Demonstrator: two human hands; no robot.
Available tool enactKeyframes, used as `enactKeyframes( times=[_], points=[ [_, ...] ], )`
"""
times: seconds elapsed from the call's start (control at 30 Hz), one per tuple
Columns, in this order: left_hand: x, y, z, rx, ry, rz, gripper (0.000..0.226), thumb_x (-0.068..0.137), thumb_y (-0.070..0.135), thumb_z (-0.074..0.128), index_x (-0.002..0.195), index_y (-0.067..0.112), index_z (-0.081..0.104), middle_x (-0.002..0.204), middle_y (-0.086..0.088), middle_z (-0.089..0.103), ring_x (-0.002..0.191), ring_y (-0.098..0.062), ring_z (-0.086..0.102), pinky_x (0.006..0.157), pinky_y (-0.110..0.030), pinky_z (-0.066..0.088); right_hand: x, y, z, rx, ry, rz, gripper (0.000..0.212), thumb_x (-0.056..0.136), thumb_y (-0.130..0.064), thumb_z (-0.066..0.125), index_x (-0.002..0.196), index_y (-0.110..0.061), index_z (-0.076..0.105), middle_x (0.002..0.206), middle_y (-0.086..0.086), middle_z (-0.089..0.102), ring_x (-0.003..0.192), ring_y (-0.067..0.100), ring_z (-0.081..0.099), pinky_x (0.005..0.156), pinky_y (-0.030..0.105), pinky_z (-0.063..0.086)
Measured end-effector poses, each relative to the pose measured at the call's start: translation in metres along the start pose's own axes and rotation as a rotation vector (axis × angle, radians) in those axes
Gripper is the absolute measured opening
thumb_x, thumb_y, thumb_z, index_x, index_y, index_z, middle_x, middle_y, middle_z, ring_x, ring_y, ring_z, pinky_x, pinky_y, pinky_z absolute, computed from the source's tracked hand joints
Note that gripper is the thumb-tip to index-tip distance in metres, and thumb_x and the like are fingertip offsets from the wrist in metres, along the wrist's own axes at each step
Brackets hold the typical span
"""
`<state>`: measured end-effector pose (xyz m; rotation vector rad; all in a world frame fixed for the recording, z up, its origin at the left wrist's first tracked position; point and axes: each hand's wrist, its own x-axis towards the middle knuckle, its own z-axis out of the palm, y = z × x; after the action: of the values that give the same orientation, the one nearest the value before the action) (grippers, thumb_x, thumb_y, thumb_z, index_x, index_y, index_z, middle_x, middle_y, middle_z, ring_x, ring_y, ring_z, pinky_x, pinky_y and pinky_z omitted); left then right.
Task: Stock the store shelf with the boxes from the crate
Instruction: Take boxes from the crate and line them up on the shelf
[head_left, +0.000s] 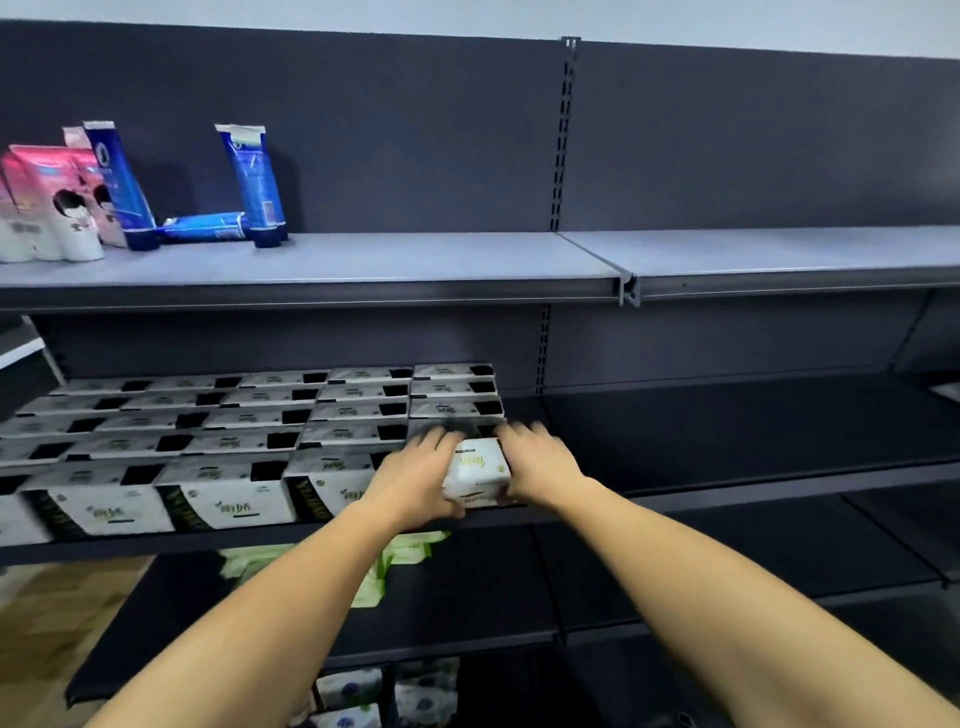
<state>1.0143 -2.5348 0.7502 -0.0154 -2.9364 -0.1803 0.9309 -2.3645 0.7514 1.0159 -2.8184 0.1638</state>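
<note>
You are clasping the white box (475, 470) between your left hand (415, 475) and right hand (540, 462), each grip curling round one end; holding both ends is likely keeping it square with the box rows (234, 431); it is sitting at their front right corner on the middle shelf (727, 431).
</note>
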Motion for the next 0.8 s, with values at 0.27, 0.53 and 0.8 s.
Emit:
enactKeyframes(
  times=[0.27,0.53,0.8],
  points=[
    [0.002,-0.001,-0.005,-0.172,-0.036,-0.116,0.095,0.066,0.04,0.088,0.144,0.017,0.038,0.144,-0.001,0.046,0.129,-0.023,0.046,0.099,-0.033,0.042,-0.011,0.013,-0.009,-0.138,-0.062,-0.1,0.104,0.071,-0.032,0.082,0.153,-0.021,0.019,0.142,0.006,0.039,0.13,0.03,0.036,0.1,0.048,0.04],
    [0.003,0.001,-0.005,-0.214,-0.009,-0.137,0.088,0.06,0.043,0.089,0.134,0.021,0.047,0.135,0.002,0.053,0.122,-0.021,0.051,0.095,-0.035,0.046,-0.007,-0.003,-0.008,-0.185,0.113,-0.201,0.084,0.075,-0.039,0.076,0.146,-0.021,0.035,0.142,0.0,0.045,0.129,0.025,0.041,0.103,0.043,0.033],
    [0.004,0.002,-0.006,-0.294,0.123,-0.136,0.092,0.067,0.035,0.088,0.142,0.02,0.035,0.138,-0.003,0.042,0.117,-0.026,0.055,0.086,-0.038,0.05,-0.001,-0.01,-0.005,0.056,0.1,-0.045,0.065,0.078,-0.039,0.076,0.129,-0.013,0.046,0.127,0.007,0.054,0.115,0.029,0.052,0.09,0.04,0.045]
  ],
)
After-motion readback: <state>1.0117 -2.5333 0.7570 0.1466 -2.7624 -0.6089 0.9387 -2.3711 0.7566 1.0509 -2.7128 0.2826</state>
